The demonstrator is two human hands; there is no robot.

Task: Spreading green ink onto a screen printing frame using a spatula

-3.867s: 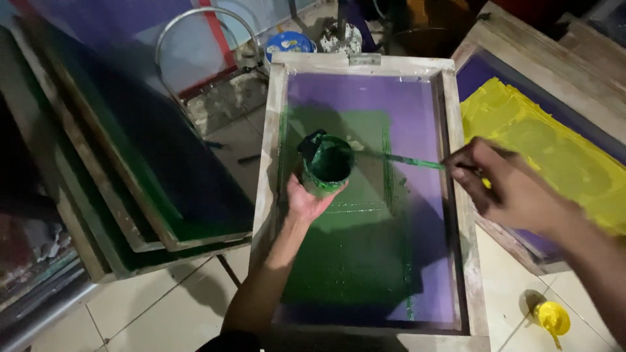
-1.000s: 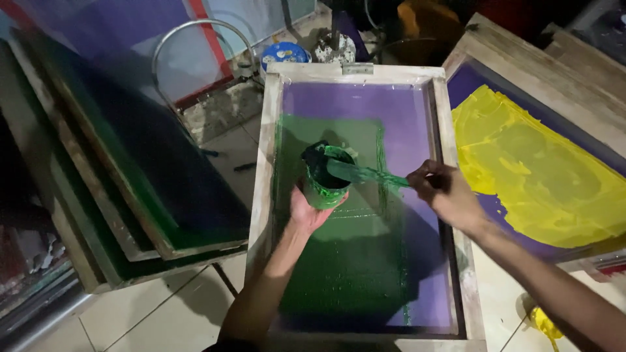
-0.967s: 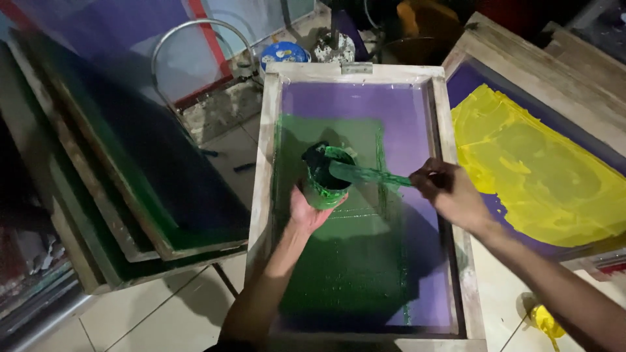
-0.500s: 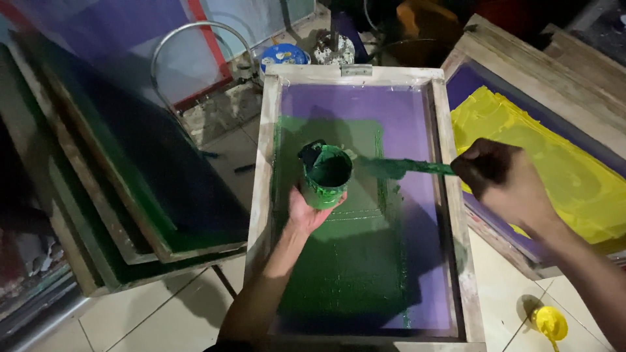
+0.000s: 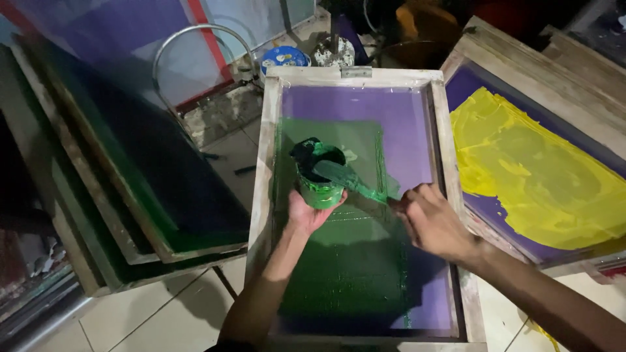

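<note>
**A:** Why's the cup (image 5: pixel 319 179) held out over the screen (image 5: pixel 417 124) like that instead of off to the side?

**B:** Looks like drip control to me. The left hand (image 5: pixel 306 212) is wrapped around the bottom of the cup from underneath, fingers closed on it, keeping it upright over the green-inked part of the mesh, nearer the frame's left rail than the right. Anything that slides off lands on ink that's already there.

**A:** And the right hand (image 5: pixel 430 221)?

**B:** Closed around the near end of a flat stick (image 5: pixel 355 182), pinched at the fingertips. The stick slants up and left so its far end rests on the cup's rim, coated in green. That angle would let the ink run off into the cup, I'd guess.

**A:** Rest of the setup?

**B:** The wooden frame (image 5: pixel 264 163) lies flat, a hinge at its far edge. Purple mesh shows along the far end and right side, green covers the left and near part. Another frame with yellow ink (image 5: pixel 535 169) sits just beside its right rail. Dark screens (image 5: pixel 130 169) lean stacked off the left rail, with a blue tub (image 5: pixel 283 57) past the far left corner.
</note>
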